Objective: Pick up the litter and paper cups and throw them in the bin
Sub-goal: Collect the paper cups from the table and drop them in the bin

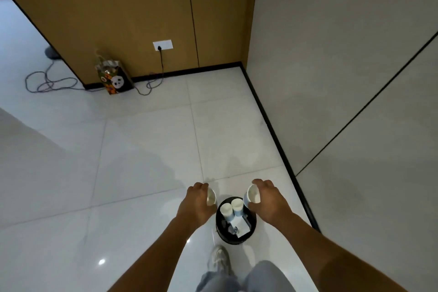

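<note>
Both bare forearms reach down and forward over a white tiled floor (142, 149). Left hand (198, 204) seen from the back, fingers curled around a white paper cup (211, 198); only the cup's rim and a sliver of its inside show past the knuckles, the wall of the cup hidden by the hand. Right hand (269, 204) likewise wrapped on a second paper cup (253, 194), mouth tipped toward the camera, its base covered by the palm. Between the two sets of fingers and just below them stands a round black bin (219, 230), its right rim partly masked by the right hand. Inside the bin: two upright cups (231, 208) side by side near the far rim, a white sheet of paper (241, 226) nearer the body, plus small dark items too dim to identify. Whether either held cup contains anything cannot be told. One pale shoe (219, 258) and grey trouser legs (260, 277) are cut off at the bottom edge. Well beyond the fingertips, a panda-print bag (116, 78) leans at the wooden wall, cable (52, 80) trailing beside it.
</note>
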Motion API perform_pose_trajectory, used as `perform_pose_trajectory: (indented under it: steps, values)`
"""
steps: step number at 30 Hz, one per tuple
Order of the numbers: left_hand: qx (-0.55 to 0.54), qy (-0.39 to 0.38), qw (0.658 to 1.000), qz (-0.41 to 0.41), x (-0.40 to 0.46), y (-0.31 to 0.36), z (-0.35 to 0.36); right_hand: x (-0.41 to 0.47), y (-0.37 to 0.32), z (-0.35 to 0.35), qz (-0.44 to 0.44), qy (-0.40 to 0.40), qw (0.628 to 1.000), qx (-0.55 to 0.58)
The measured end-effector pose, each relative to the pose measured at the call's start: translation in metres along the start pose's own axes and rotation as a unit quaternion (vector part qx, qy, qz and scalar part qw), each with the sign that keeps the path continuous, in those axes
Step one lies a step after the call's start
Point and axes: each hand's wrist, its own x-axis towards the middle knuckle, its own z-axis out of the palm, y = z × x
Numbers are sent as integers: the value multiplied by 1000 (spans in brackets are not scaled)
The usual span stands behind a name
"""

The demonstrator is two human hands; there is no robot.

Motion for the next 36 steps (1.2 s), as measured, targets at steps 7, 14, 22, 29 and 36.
perform_pose_trajectory:
  steps: [7,14,22,29,36]
  values:
    - [-65,12,994,-90,65,7,19,84,20,-15,-16,-59,998,-15]
    - [-127,37,965,-226,106,6,91,170,68,16,-42,-116,992,-34]
    - [-117,52,954,-272,174,-27,195,244,131,111,-45,-152,986,-51]
    - [-130,81,953,-262,228,-77,277,309,174,195,-54,-161,983,-70]
    - [-113,30,958,-263,272,-111,354,352,209,265,-64,-189,976,-91]
